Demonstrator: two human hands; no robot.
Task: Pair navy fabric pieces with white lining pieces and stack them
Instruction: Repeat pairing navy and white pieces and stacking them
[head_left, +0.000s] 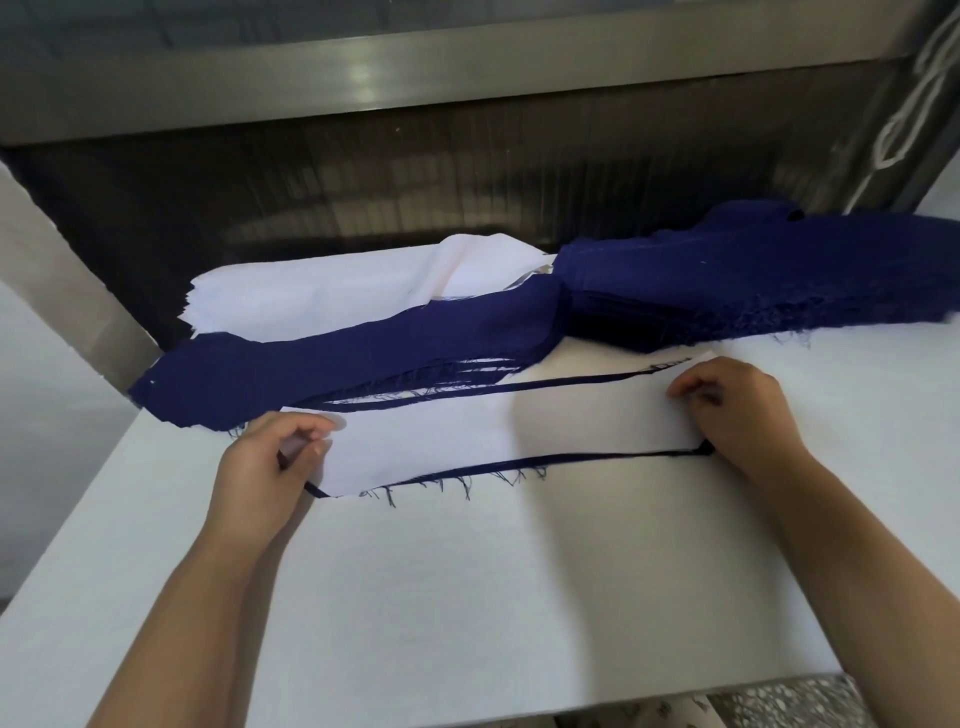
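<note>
A white lining piece lies on a navy fabric piece whose frayed edge shows along its near and far sides. My left hand pinches the left end of this pair. My right hand pinches its right end. Behind them lies a long stack of navy pieces running leftward, and a thicker navy pile sits at the back right. A stack of white lining pieces rests at the back left.
The work surface is a white table with its near edge at the bottom. A dark recess under a metal frame rises behind the piles. A white cord hangs at the upper right. Speckled floor shows below.
</note>
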